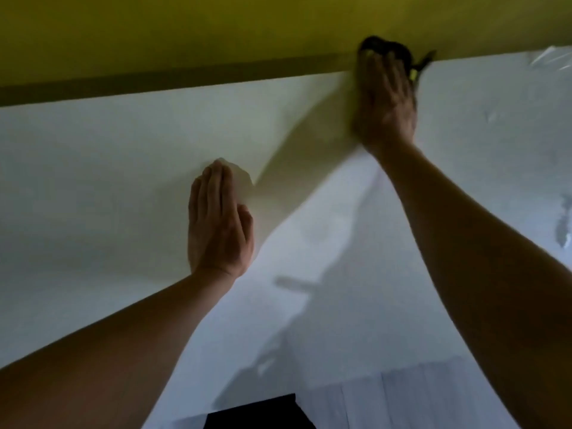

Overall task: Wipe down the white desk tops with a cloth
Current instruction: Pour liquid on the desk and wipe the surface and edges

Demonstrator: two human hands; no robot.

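right hand flat, pressing dark cloth at desk back edge; left hand flat, bracing; cloth soft, bunches, palm it

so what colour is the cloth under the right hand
Dark, nearly black cloth, blurred in the head view.

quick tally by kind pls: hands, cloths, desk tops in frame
Hands: 2, left hand flat on the desk, right hand pressing the cloth
Cloths: 1, dark cloth at the far edge
Desk tops: 1, white desk top
Total: 4
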